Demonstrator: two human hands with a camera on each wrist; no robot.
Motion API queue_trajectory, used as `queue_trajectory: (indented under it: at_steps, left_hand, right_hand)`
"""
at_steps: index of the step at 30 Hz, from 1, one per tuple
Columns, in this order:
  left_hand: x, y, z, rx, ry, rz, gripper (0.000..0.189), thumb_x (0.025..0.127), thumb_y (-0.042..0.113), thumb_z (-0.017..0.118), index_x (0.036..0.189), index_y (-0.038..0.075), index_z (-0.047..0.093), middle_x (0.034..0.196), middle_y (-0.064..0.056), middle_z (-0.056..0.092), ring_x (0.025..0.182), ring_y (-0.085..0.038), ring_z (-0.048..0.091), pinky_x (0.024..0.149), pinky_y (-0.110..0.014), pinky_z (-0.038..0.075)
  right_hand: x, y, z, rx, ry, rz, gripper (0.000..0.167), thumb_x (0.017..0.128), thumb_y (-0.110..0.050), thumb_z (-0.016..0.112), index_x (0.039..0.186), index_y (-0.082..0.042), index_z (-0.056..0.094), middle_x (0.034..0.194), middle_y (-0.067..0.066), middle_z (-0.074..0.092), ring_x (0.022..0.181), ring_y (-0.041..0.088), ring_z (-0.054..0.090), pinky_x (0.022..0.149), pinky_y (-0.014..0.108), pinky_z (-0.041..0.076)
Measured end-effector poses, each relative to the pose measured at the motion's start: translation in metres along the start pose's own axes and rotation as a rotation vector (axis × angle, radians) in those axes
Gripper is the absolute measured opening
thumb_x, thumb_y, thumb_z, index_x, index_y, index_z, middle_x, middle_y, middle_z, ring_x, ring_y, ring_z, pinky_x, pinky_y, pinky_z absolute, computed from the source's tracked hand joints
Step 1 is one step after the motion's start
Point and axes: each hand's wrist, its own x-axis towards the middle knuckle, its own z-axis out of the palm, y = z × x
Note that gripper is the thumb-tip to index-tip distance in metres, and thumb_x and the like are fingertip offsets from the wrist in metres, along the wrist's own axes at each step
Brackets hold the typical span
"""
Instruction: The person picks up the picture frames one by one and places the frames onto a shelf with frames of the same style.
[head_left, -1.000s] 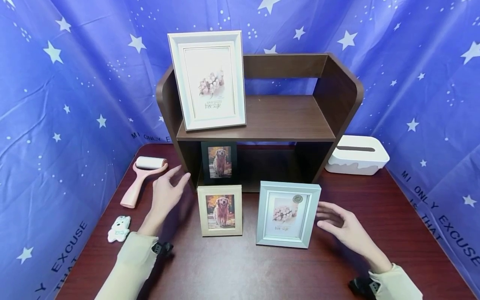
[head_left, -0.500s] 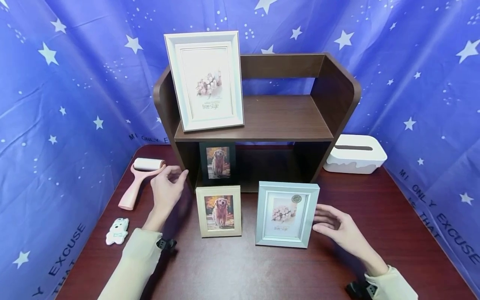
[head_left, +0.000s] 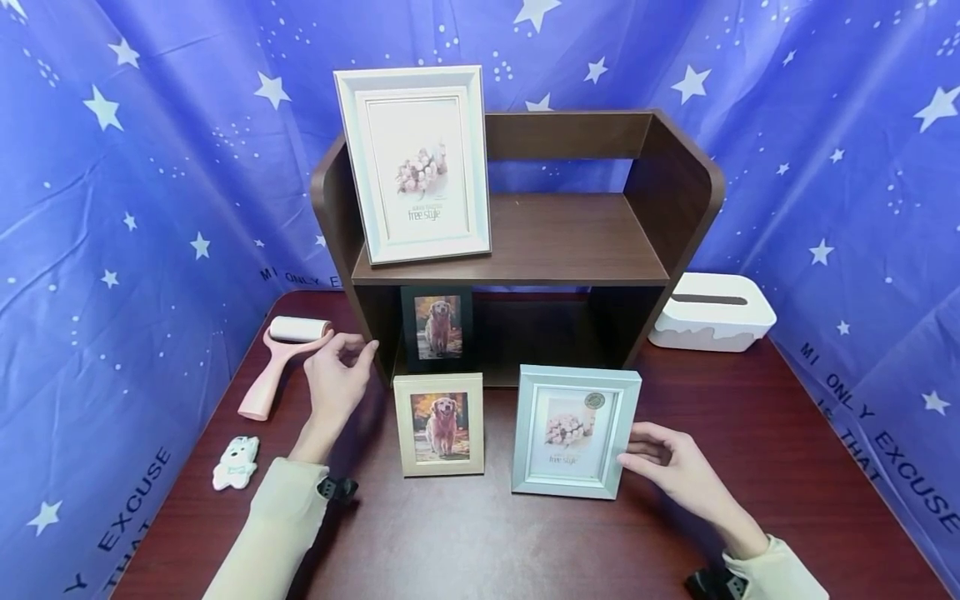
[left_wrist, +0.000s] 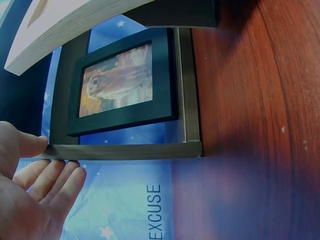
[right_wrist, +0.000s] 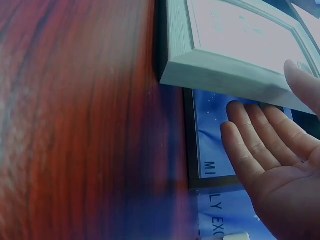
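Note:
My left hand [head_left: 337,375] is at the left side panel of the dark brown shelf [head_left: 585,237]; the left wrist view shows its thumb and fingers pinching the panel [left_wrist: 125,151] from both sides. At the right, my right hand [head_left: 678,471] holds the right edge of a light blue picture frame [head_left: 628,417], thumb over the front, fingertips partly hidden behind. This frame stands upright on the table. Left of it stands a cream picture frame [head_left: 438,468] with a dog photo. A black picture frame [head_left: 468,333] sits in the lower compartment, and a large white one [head_left: 352,167] leans above.
Left of the shelf lie a pink lint roller [head_left: 273,375] and a small white bear figure [head_left: 236,463]. A white tissue box [head_left: 712,321] stands behind at the right. Blue star-printed cloth [head_left: 810,150] surrounds the reddish-brown table [head_left: 480,542].
My right hand has moved left onto the light blue frame's edge, its thumb now over the front. My left fingers have closed on the shelf's side panel. The frames keep their places.

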Motion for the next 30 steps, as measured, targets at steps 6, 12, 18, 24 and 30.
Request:
queue_trajectory:
  at_steps: [6, 12, 18, 24, 30]
  left_hand:
    - [0.000, -0.002, 0.002, 0.003, 0.006, 0.020, 0.014, 0.081, 0.017, 0.077, 0.083, 0.004, 0.071, 0.074, -0.004, 0.070, 0.061, -0.015, 0.064, 0.057, -0.027, 0.051]
    - [0.000, -0.003, 0.002, 0.003, 0.010, 0.038, 0.013, 0.081, 0.015, 0.077, 0.083, 0.004, 0.071, 0.074, -0.004, 0.070, 0.062, -0.014, 0.064, 0.057, -0.030, 0.052]
    - [0.000, -0.003, 0.002, 0.003, 0.011, 0.041, 0.013, 0.080, 0.015, 0.077, 0.082, 0.004, 0.071, 0.074, -0.004, 0.070, 0.061, -0.014, 0.064, 0.057, -0.029, 0.051]
    - [0.001, 0.000, 0.001, -0.005, 0.005, 0.051, 0.014, 0.081, 0.015, 0.077, 0.083, 0.002, 0.071, 0.074, -0.005, 0.070, 0.063, -0.017, 0.065, 0.057, -0.030, 0.051]
    - [0.001, -0.001, 0.001, -0.009, 0.006, 0.056, 0.012, 0.080, 0.013, 0.076, 0.083, 0.002, 0.070, 0.074, -0.005, 0.070, 0.064, -0.018, 0.065, 0.058, -0.017, 0.046]
  right_hand:
    - [0.002, -0.001, 0.004, -0.027, 0.027, 0.011, 0.027, 0.083, 0.001, 0.071, 0.107, 0.007, 0.062, 0.096, 0.014, 0.068, 0.085, 0.019, 0.068, 0.071, 0.027, 0.054]
    - [0.004, -0.005, 0.005, -0.097, 0.047, 0.014, 0.023, 0.084, 0.000, 0.071, 0.105, 0.006, 0.065, 0.093, 0.012, 0.069, 0.081, 0.014, 0.067, 0.068, 0.023, 0.053]
    - [0.005, -0.010, 0.006, -0.115, 0.042, 0.037, 0.018, 0.085, 0.002, 0.069, 0.102, 0.006, 0.066, 0.090, 0.012, 0.069, 0.077, 0.011, 0.066, 0.065, 0.024, 0.053]
    - [0.007, -0.007, 0.004, -0.081, 0.033, 0.023, 0.018, 0.085, 0.001, 0.069, 0.103, 0.006, 0.066, 0.091, 0.011, 0.069, 0.078, 0.013, 0.067, 0.066, 0.025, 0.054]
    - [0.008, -0.009, 0.005, -0.068, 0.033, 0.041, 0.017, 0.086, -0.003, 0.069, 0.101, 0.004, 0.066, 0.091, 0.010, 0.069, 0.079, 0.014, 0.068, 0.067, 0.026, 0.054]
